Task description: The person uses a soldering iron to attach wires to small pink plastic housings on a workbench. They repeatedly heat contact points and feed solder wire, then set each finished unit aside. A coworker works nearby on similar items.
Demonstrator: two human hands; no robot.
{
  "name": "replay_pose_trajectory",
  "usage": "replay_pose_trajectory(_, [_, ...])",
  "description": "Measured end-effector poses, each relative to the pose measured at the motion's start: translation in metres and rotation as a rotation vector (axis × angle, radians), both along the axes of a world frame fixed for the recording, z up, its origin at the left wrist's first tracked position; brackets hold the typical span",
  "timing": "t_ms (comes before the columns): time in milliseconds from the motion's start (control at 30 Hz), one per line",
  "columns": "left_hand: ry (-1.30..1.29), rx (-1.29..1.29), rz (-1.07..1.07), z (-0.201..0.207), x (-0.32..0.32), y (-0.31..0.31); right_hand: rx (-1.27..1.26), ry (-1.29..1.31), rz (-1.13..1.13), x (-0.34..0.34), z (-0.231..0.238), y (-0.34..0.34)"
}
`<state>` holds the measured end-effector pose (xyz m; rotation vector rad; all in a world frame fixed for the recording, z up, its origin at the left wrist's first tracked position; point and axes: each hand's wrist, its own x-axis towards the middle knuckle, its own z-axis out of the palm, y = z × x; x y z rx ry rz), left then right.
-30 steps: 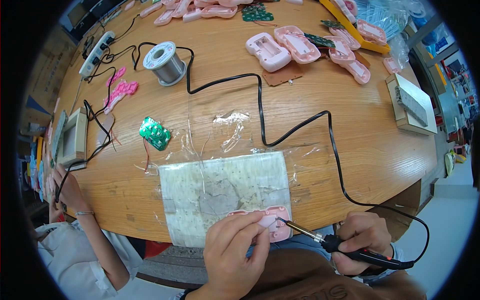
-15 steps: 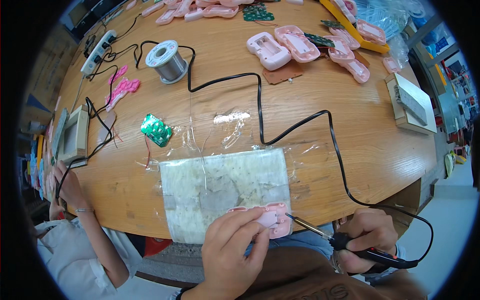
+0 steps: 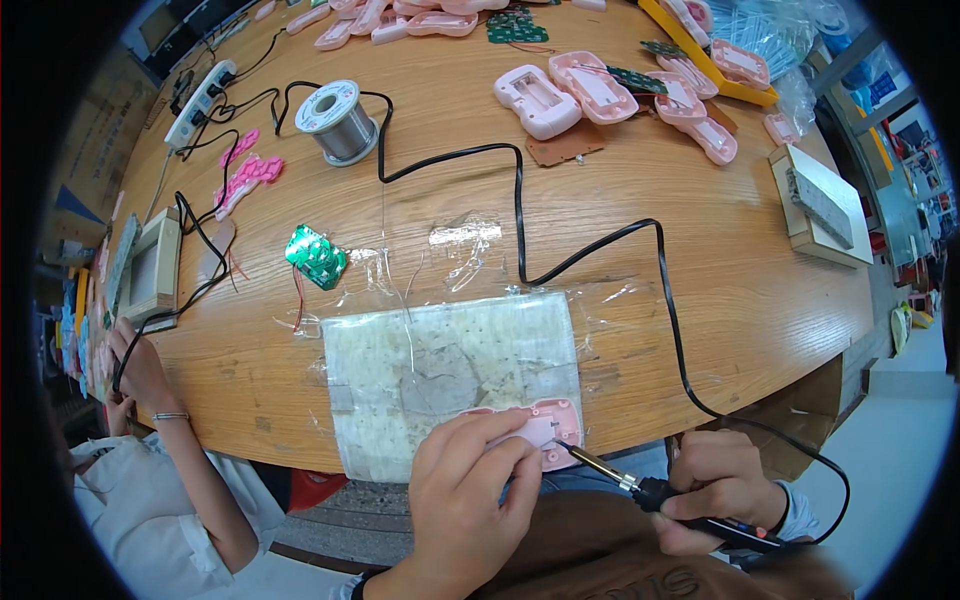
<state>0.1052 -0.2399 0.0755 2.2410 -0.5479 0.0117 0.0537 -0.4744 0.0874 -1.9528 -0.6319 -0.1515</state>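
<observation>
With its fingers bent over the near edge, my left hand [image 3: 468, 490] grips a pink plastic housing half [image 3: 566, 412] at the front right of a worn whitish mat [image 3: 375, 375]. Beneath those fingers part of the housing is hidden. My right hand [image 3: 722, 485] is wrapped around the black handle of a soldering iron [image 3: 610, 473]. Its thin tip reaches into the housing beside the flat pale panel; whether it touches a contact there I cannot make out. A thin solder wire [image 3: 410, 345] trails over the mat.
A solder spool [image 3: 345, 130] and a green circuit board [image 3: 316, 258] lie beyond the mat. The iron's black cord [image 3: 590, 262] winds across the table. Pink housings [image 3: 540, 100] sit at the back. On the left, a co-worker's arm [image 3: 190, 450] rests near a wooden frame [image 3: 155, 265].
My right hand has moved left with the soldering iron, bringing its tip from the housing's right side inward toward the panel. My left hand has stayed on the housing.
</observation>
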Motion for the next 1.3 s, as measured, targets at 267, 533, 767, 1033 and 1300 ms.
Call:
replay_pose_trajectory(267, [-0.075,-0.028,0.087,0.022,0.017,-0.002,0.107,-0.053,-0.224,-0.004,0.005,-0.01])
replay_pose_trajectory(533, [0.011,-0.304,-0.021,0.051,0.055,-0.025,0.149,-0.209,-0.46,-0.016,-0.002,-0.023])
replay_pose_trajectory(767, [0.066,0.302,-0.132,0.029,0.02,0.026,0.248,-0.045,-0.554,-0.023,-0.015,-0.031])
replay_pose_trajectory(1033, [-0.122,0.533,0.461,-0.011,0.113,0.101,0.157,-0.206,-0.498,-0.012,-0.015,-0.026])
replay_pose_trajectory(1300, [0.712,-0.402,0.255,0.052,0.111,0.112,0.198,-0.122,-0.508,-0.007,-0.007,-0.02])
